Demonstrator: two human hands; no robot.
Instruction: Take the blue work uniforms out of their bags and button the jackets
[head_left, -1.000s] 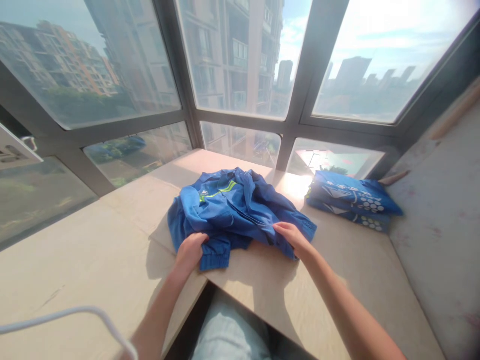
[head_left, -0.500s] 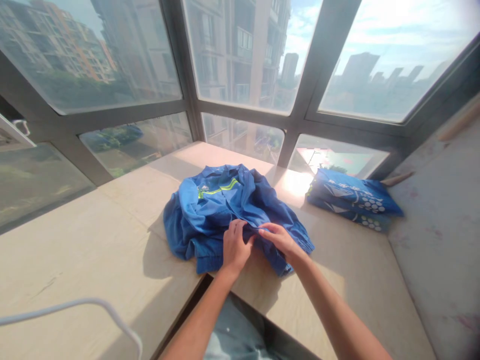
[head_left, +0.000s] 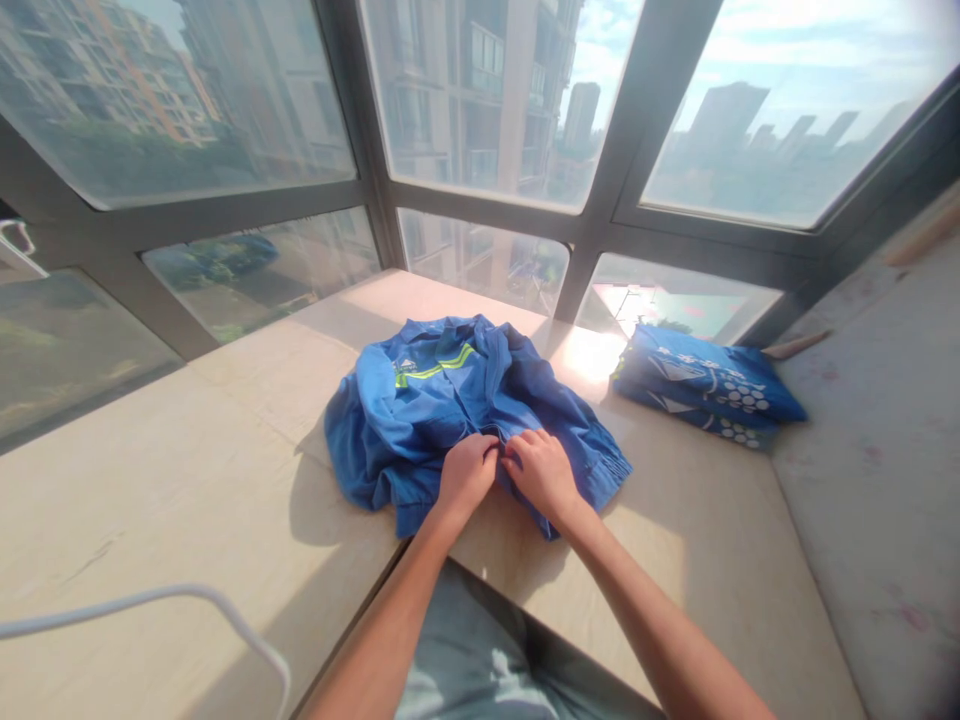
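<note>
A blue jacket point(head_left: 420, 410) with yellow-green stripes and a small white logo on its chest lies rumpled on the pale tabletop point(head_left: 187, 460). Its hem faces me, and its elastic cuffs stick out toward the near side. My left hand point(head_left: 469, 470) pinches the jacket's front edge near the hem. Close beside it, my right hand point(head_left: 540, 470) has its fingers curled on the opposite front edge, thumb toward the left hand. What exactly sits between the fingertips is too small to make out, though fabric of the jacket is in both grips.
Folded blue garments point(head_left: 705, 385) with white print are stacked at the right by the wall point(head_left: 877, 480). A white cable point(head_left: 202, 592) curves over the tabletop at the lower left. Framed windows point(head_left: 480, 110) stand behind the table.
My right hand has turned over, its fingers now curled down on the jacket edge and nearer the left hand. The left hand has closed into a tighter pinch. The view has shifted slightly.
</note>
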